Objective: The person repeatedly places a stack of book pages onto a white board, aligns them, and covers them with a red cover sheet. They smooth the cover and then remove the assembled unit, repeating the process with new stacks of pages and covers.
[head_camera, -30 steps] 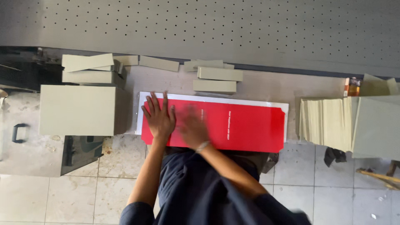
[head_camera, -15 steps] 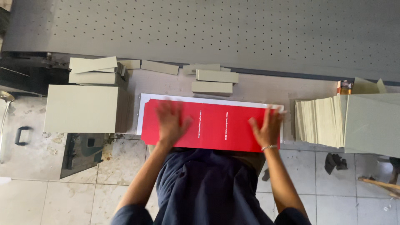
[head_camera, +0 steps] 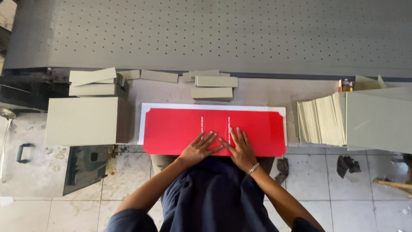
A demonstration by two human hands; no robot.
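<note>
Both hands, left (head_camera: 198,148) and right (head_camera: 240,148), moved together, flat, holding nothing, on the long red sheet (head_camera: 180,126).

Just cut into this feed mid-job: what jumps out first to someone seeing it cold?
The bright red sheet dominates, lying flat on a white backing sheet at the middle of the bench's near edge. Both hands press flat on its near edge, side by side, the left hand and the right hand with a bracelet at the wrist. Grey board stacks flank it: a large block to the left, fanned sheets to the right.
</note>
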